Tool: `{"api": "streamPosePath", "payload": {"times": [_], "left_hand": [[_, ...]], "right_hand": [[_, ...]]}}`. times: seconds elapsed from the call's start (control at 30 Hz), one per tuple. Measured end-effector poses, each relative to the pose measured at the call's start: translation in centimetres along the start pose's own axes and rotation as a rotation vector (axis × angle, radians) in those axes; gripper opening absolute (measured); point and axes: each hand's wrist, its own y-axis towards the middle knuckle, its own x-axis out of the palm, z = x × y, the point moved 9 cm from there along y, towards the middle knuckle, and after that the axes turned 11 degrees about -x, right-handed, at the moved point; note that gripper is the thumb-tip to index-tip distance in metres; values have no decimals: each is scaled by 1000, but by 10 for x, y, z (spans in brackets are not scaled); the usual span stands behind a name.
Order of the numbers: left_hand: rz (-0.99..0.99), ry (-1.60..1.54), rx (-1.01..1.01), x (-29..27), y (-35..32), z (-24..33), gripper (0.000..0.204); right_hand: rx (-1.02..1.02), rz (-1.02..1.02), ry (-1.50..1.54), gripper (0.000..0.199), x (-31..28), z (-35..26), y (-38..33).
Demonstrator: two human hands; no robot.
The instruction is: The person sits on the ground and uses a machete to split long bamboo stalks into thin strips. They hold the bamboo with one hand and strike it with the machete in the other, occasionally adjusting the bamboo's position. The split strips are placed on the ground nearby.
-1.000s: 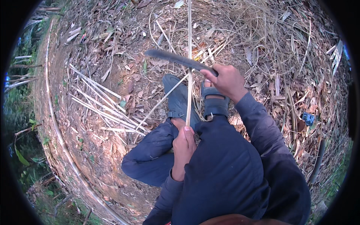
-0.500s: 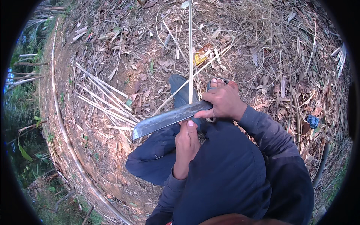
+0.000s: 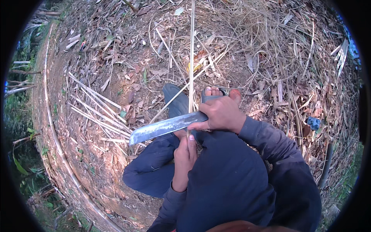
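Note:
My right hand [image 3: 224, 113] is closed round the handle end of a machete [image 3: 164, 127], its thumb stretched along the near side of the blade. The broad grey blade points left and lies across a long, thin bamboo strip [image 3: 191, 58]. That pale strip runs from the far edge of the view straight toward me and passes under the blade. Just on the near side of the blade, my left hand [image 3: 184, 156] pinches the strip's near end between thumb and fingers. The handle is hidden by my right hand.
Several split strips [image 3: 100, 108] lie fanned on the ground at left. A yellow wrapper [image 3: 195, 67] sits beyond my sandalled foot [image 3: 212, 92]. Dry shavings [image 3: 251, 31] cover the far right, and a long pole [image 3: 58, 143] curves along the left.
The view has shifted slightly, moving the ground leftward. My left hand has drawn a little nearer to me, away from the blade. The blade now catches more light.

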Motion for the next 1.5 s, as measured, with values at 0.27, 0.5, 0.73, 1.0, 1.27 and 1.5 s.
{"api": "streamPosePath", "payload": {"times": [0.27, 0.5, 0.73, 1.0, 1.27, 1.5], "left_hand": [[105, 142, 5, -12, -14, 5, 21], [12, 159, -232, 11, -44, -35, 30], [-58, 72, -274, -17, -53, -32, 22], [-180, -20, -187, -17, -87, -26, 14], [-123, 434, -212, -45, -174, -107, 22], [-93, -454, -450, -49, -76, -38, 36]], "right_hand": [[-81, 145, -91, 67, -11, 15, 1], [401, -131, -9, 58, 1, 98, -27], [326, -40, 22, 64, -2, 90, -6], [445, 37, 21, 68, -8, 132, -6], [938, 122, 21, 95, -24, 290, -19], [960, 435, 618, 84, 14, 204, -12]]}}
